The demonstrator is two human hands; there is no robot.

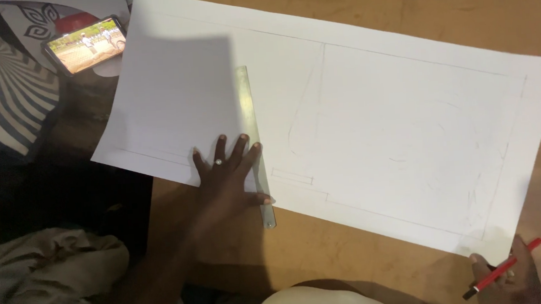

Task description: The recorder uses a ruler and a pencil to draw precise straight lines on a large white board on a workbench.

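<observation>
A large white sheet of paper (370, 119) with faint pencil lines lies across a brown wooden board (327, 243). A long pale ruler (249, 118) rests on the sheet, pointing away from me. My left hand (228, 177), with a ring on one finger, lies flat with fingers spread, pressing the sheet and the ruler's near end. My right hand (508, 278) is at the lower right, off the sheet's corner, holding a red pencil (504, 269) that points down and left.
A phone (87, 44) with a lit screen lies at the upper left on a black-and-white patterned cloth (6, 94). A crumpled pale cloth (44, 279) sits at the lower left. The board's left edge runs beside it.
</observation>
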